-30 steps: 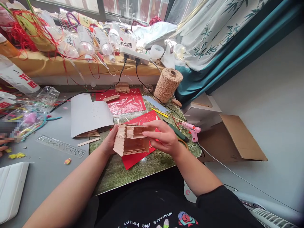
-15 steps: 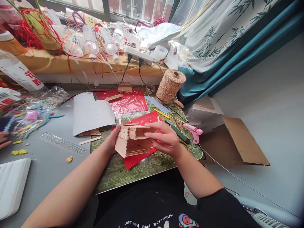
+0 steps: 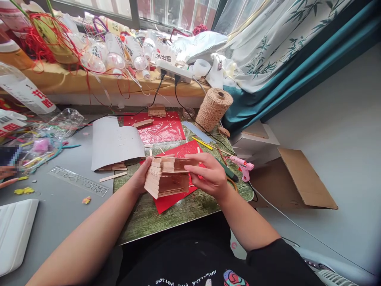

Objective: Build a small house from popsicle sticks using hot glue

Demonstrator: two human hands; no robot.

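A box-like structure of wooden craft sticks [image 3: 152, 180] is held up over the red sheet [image 3: 166, 202]. Its left side shows overlapping rounded stick ends, and hollow spaces open towards me. My left hand [image 3: 140, 176] is closed on the left edge, its fingers mostly hidden behind. At the upper right, my right hand [image 3: 210, 174] pinches a part of the same structure between thumb and fingers. Whether that part is loose or fixed, I cannot tell. Loose sticks lie close behind the structure.
On the right are a pink glue gun [image 3: 242, 167], a green pen-like tool [image 3: 228, 171] and a twine spool [image 3: 213, 109]. Grey card [image 3: 117, 139] covers sticks on the left, near a clear ruler [image 3: 79, 180]. Another person's hand [image 3: 7, 174] shows at far left. A cardboard box [image 3: 306, 176] stands right.
My right hand has shifted slightly right and tipped the pinched part a little, showing a different face of it. My left hand keeps its hold. At far left, the other person's hand has moved slightly.
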